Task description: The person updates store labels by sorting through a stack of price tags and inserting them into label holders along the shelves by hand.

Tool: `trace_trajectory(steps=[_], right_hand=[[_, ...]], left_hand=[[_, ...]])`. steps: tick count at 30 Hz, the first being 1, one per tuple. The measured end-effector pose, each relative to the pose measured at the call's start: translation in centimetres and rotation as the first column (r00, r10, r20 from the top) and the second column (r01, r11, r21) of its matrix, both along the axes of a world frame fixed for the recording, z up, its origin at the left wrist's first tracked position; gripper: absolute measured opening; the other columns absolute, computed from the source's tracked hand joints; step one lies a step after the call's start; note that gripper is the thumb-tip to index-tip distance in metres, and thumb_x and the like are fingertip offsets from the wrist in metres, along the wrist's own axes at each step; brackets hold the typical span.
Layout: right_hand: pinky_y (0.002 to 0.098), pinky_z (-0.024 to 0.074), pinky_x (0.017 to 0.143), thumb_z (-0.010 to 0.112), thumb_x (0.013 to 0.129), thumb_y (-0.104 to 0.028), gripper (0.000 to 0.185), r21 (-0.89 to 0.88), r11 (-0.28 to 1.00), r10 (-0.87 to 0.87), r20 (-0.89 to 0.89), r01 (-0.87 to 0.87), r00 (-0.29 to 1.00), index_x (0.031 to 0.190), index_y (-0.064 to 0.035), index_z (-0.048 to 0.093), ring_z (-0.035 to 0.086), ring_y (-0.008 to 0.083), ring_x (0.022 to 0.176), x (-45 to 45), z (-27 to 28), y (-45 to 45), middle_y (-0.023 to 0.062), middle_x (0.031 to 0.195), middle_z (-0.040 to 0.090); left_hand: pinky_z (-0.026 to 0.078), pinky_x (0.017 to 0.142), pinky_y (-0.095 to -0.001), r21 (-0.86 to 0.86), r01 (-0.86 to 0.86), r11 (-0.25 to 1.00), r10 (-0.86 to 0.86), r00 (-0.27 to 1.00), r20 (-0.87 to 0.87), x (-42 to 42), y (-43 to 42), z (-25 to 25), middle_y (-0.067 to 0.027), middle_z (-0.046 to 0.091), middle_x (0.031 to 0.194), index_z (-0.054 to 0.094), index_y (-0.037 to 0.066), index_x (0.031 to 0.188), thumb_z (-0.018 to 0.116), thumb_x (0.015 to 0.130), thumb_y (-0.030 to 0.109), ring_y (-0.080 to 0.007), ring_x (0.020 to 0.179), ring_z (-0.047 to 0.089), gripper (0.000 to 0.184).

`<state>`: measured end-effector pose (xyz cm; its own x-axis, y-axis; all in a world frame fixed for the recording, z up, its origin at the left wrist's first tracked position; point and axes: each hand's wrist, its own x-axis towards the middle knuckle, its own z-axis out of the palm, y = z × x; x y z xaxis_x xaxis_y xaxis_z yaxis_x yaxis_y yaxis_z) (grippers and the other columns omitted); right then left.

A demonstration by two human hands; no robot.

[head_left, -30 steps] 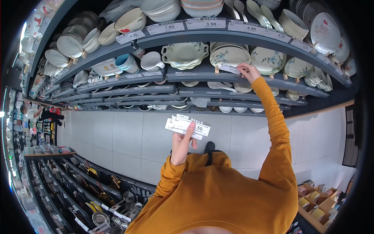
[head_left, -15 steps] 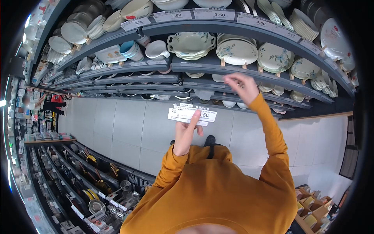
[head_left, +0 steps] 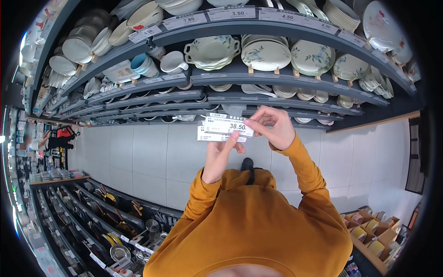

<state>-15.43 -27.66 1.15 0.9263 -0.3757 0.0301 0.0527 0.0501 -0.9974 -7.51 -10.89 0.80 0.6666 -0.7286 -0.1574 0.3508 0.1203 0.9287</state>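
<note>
My left hand (head_left: pixel 220 159) grips a small stack of white price tags (head_left: pixel 201 134) from below, its thumb pressed on their face. The front price tag (head_left: pixel 226 125) reads 38.50 and sits slightly shifted from those behind it. At its right end, the thumb and index finger of my right hand (head_left: pixel 272 125) pinch the front tag's edge. Both hands are held in front of my body, over the aisle floor and close to the lower shelves.
Ahead, a shelf (head_left: pixel 230 79) carries flowered plates (head_left: pixel 265 55), handled dishes (head_left: pixel 212 51) and a white cup (head_left: pixel 174 62). Price labels (head_left: pixel 184 20) line the upper shelf edge. Kitchen tools hang on a rack (head_left: pixel 104 207) behind left. Cardboard boxes (head_left: pixel 376 233) stand behind right. A person (head_left: pixel 60 136) is far left.
My right hand has come down from near the shelves to the tags and now pinches the front one. The front tag has shifted up against the others. The view has moved slightly.
</note>
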Motion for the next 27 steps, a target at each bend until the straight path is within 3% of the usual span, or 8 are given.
trace_trajectory(steps=[4,7,10,16,19,22,27], right_hand=[[0.0216,0.0456,0.056,0.067,0.088,-0.010,0.014,-0.085,0.995,0.054,-0.037,-0.057,0.998,0.085,0.0034,0.064,0.057,0.0077,0.062,-0.7,0.5,-0.7,0.0050,0.078,0.064],[0.0222,0.0437,0.054,0.066,0.089,-0.014,0.019,-0.271,0.961,0.044,-0.052,-0.056,0.998,0.089,0.0048,0.066,0.055,0.0084,0.061,-0.9,1.2,-1.0,0.0046,0.078,0.063],[0.0236,0.0401,0.052,0.065,0.090,-0.020,0.024,-0.262,0.964,0.030,-0.042,-0.040,0.999,0.091,0.0041,0.068,0.050,0.0065,0.058,-1.1,1.3,-0.9,0.0037,0.073,0.061],[0.0230,0.0427,0.057,0.053,0.096,-0.015,0.022,0.015,1.000,0.010,-0.078,-0.009,0.997,0.099,0.0020,0.067,0.054,0.0090,0.064,-1.5,0.6,-0.7,0.0038,0.077,0.062],[0.0231,0.0441,0.058,0.055,0.096,-0.015,0.019,0.072,0.997,-0.010,-0.031,0.012,0.999,0.098,0.0010,0.065,0.055,0.0083,0.067,-1.4,1.2,-0.4,0.0037,0.078,0.063],[0.0222,0.0454,0.061,0.060,0.093,-0.013,0.015,-0.032,0.998,-0.051,-0.042,0.049,0.998,0.097,0.0008,0.064,0.056,0.0074,0.069,-1.4,0.7,-0.3,0.0038,0.081,0.064],[0.0212,0.0482,0.062,0.068,0.088,-0.015,0.016,-0.058,0.995,-0.080,0.001,0.079,0.997,0.093,-0.0002,0.065,0.059,0.0072,0.070,-1.4,0.8,0.0,0.0048,0.085,0.067]], left_hand=[[0.047,0.063,-0.0278,-0.013,0.045,0.999,-0.046,0.998,-0.046,-0.1,-0.1,0.2,-0.0092,0.063,0.091,0.058,-0.003,0.108,0.053,0.098,0.019,-0.0150,0.068,0.059,0.025],[0.047,0.063,-0.0286,-0.033,0.040,0.999,-0.043,0.996,-0.079,-0.1,0.0,-0.2,-0.0097,0.063,0.091,0.057,-0.003,0.108,0.052,0.099,0.021,-0.0154,0.067,0.059,0.026],[0.048,0.063,-0.0291,-0.034,0.028,0.999,-0.030,0.997,-0.067,-0.2,0.1,-0.2,-0.0099,0.063,0.092,0.057,-0.003,0.108,0.051,0.099,0.022,-0.0155,0.066,0.059,0.027],[0.047,0.062,-0.0291,-0.044,-0.012,0.999,0.009,0.997,-0.071,-0.4,0.4,0.1,-0.0105,0.064,0.094,0.058,-0.001,0.106,0.050,0.099,0.019,-0.0155,0.065,0.057,0.023],[0.047,0.062,-0.0291,-0.055,-0.040,0.998,0.035,0.995,-0.089,-0.5,0.5,0.1,-0.0105,0.064,0.094,0.058,-0.001,0.107,0.051,0.099,0.019,-0.0152,0.064,0.056,0.023],[0.048,0.062,-0.0296,-0.048,-0.038,0.998,0.035,0.997,-0.070,-0.4,0.7,0.1,-0.0102,0.063,0.090,0.058,-0.003,0.105,0.050,0.099,0.021,-0.0152,0.066,0.059,0.027],[0.048,0.062,-0.0293,-0.056,-0.047,0.997,0.043,0.996,-0.078,-0.5,0.8,0.2,-0.0103,0.064,0.091,0.058,-0.004,0.105,0.050,0.099,0.021,-0.0152,0.066,0.059,0.027]])
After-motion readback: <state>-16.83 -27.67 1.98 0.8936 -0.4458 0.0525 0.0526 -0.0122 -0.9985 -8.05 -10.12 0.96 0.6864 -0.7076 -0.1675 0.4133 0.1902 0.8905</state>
